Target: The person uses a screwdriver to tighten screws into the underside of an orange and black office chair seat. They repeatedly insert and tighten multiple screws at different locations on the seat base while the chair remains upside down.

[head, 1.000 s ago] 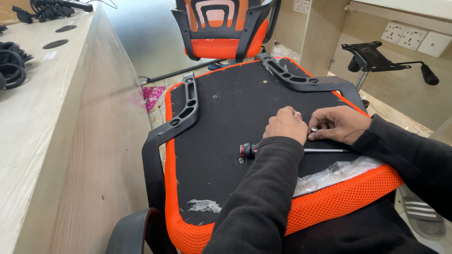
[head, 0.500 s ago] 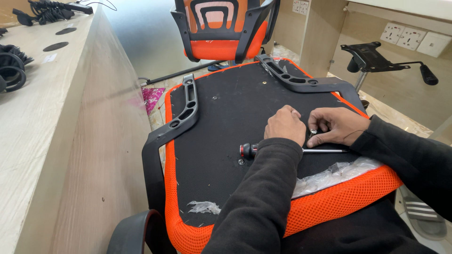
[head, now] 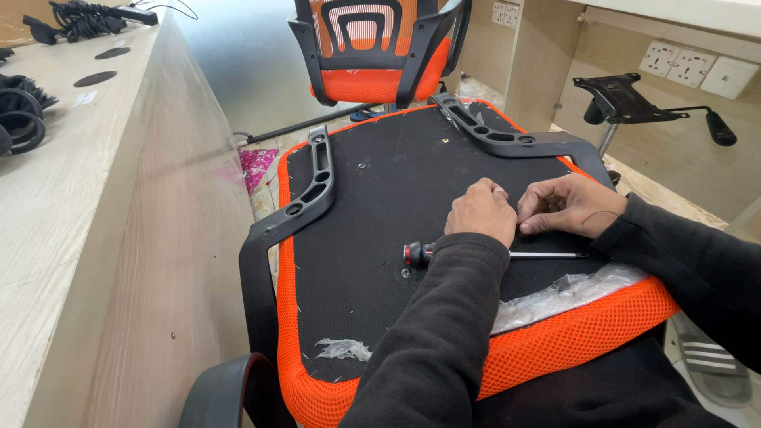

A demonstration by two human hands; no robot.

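1. Lying just before the black sleeves, near edge of an upturned orange mesh chair seat (head: 555,349), with crumpled clear plastic wrap (head: 555,292) along the rim and a torn scrap (head: 342,349) to the left.
2. Resting flat on the seat's black underside (head: 380,206): a screwdriver (head: 507,254) with black-and-red handle and thin steel shaft, partly under the left forearm. Judged light, rigid, apt to roll; best gripped at the handle.
3. Pressed knuckles-up on the fabric just beyond it, left hand (head: 480,212), fingers curled down; cannot tell whether anything is pinched.
4. Meeting it fingertip to fingertip, right hand (head: 569,206), fingers bent inward around something too small to make out; grip unclear.
5. Flanking the panel, two black plastic armrest brackets (head: 313,178) and (head: 495,131), stiff and bulky by appearance.
6. Standing farther back, an assembled orange-and-black chair (head: 372,55); at right, a black seat mechanism with lever (head: 626,99); at left, a pale wooden counter (head: 71,198).
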